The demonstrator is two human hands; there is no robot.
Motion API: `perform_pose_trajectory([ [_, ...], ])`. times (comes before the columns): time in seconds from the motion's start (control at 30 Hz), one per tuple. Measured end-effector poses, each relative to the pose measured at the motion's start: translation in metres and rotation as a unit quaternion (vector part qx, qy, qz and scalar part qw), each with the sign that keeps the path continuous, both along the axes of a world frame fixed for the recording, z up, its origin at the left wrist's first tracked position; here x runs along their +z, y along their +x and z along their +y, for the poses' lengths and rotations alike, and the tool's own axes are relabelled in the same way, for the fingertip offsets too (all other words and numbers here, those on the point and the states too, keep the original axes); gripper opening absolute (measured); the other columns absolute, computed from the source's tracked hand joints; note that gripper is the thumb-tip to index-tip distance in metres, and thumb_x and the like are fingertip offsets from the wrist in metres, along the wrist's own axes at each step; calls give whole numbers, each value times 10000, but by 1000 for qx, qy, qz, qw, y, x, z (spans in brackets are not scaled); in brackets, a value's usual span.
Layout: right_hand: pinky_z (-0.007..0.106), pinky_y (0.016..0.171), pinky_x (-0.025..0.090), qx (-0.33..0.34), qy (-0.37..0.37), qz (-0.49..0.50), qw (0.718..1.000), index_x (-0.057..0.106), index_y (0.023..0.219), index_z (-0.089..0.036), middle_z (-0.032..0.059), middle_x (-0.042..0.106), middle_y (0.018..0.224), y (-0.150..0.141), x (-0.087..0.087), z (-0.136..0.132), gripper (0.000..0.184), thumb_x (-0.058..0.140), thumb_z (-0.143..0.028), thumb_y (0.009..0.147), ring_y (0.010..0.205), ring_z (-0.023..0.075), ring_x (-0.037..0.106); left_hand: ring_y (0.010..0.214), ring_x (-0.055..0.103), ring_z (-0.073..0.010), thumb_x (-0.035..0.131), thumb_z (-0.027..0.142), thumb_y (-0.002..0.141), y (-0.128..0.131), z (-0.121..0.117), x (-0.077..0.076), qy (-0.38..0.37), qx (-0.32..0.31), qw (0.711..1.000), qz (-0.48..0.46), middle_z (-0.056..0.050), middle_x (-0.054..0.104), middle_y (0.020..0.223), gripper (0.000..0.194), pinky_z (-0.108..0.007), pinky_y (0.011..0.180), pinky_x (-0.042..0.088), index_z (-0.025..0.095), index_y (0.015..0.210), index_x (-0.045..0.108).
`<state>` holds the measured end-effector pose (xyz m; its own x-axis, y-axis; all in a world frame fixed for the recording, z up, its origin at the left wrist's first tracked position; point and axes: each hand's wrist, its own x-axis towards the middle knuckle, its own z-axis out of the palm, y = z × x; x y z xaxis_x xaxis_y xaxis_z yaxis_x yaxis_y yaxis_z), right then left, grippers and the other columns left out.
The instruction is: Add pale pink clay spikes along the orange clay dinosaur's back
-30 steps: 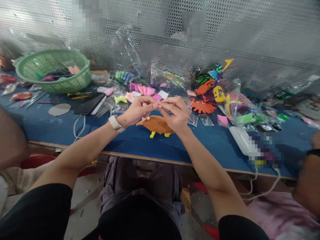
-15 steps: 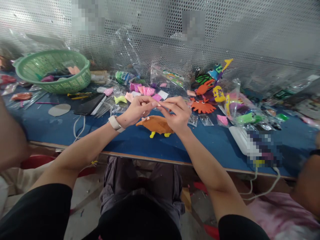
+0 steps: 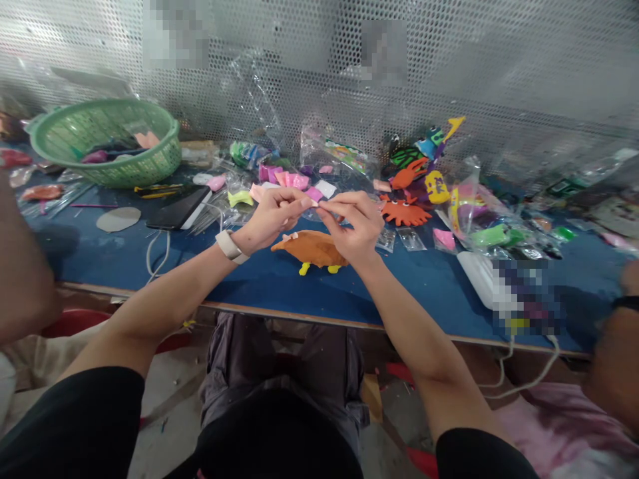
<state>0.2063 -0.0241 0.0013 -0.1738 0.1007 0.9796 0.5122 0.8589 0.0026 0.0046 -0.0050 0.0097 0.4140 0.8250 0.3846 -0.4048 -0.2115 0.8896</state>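
My left hand [image 3: 272, 216] and my right hand [image 3: 352, 223] are raised together above the blue table [image 3: 279, 283], fingertips meeting in a pinch on a small pale pink piece of clay [image 3: 312, 201]. The piece is mostly hidden by my fingers. Just below the hands lies an orange clay animal [image 3: 309, 247] with small yellow feet. A white watch band [image 3: 230, 245] circles my left wrist.
A green basket [image 3: 107, 140] stands at the back left. A black phone [image 3: 180, 206] with a white cable lies beside it. Bags of coloured clay and finished clay figures [image 3: 407, 193] crowd the back by the perforated metal wall. Other people's arms show at both edges.
My hands have lifted very slightly and the fingers have shifted on the small pink piece. The arm at the left edge has drawn back a little.
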Motion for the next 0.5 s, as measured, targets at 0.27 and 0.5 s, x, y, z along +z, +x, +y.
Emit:
perform_pose_trajectory([
  [0.27, 325, 750, 658, -5, 8, -1, 1000, 795, 1148, -278, 14, 778, 1005, -2, 1, -1, 204, 834, -163, 985, 890, 169, 749, 381, 257, -20, 979, 515, 814, -1, -1, 0, -2, -6, 1000, 12, 110, 382, 441, 397, -208, 403, 165, 180, 789, 768],
  [0.5, 321, 736, 650, -11, 8, -7, 1000, 786, 1119, -279, 4, 777, 997, -1, 0, 0, 149, 809, -184, 1007, 866, 161, 745, 379, 263, -19, 976, 516, 814, -1, -2, 1, -1, -3, 1000, 22, 109, 381, 432, 408, -200, 399, 174, 175, 773, 758],
])
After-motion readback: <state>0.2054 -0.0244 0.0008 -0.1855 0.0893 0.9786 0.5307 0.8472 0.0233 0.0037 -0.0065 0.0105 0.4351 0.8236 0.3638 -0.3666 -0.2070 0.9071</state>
